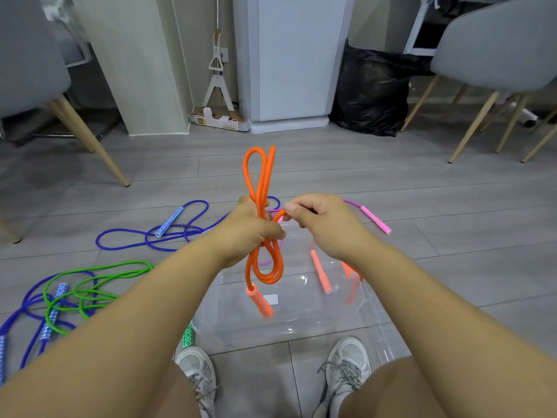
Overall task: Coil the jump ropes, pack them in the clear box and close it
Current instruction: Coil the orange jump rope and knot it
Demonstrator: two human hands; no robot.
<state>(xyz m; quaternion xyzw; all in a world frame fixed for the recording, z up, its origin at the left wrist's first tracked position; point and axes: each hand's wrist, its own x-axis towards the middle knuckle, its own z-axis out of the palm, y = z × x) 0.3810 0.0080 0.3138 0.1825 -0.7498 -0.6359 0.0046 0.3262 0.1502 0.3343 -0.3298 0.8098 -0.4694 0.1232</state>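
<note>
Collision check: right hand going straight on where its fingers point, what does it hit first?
Probably the folded orange braided jump rope gripped in the left hand; the right hand pinches one strand of it. Depth between the hands is unclear.

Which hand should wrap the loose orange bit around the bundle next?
Probably the right hand: it pinches the loose strand of the orange rope, while the left hand grips the loops.

Frame centre: your left hand [247,233] grips folded orange rope [265,179]; your right hand [319,224] pinches one strand. Below: clear box [241,333]. Left: blue rope [169,221], green rope [128,262]. Right: pink handle [376,220].
</note>
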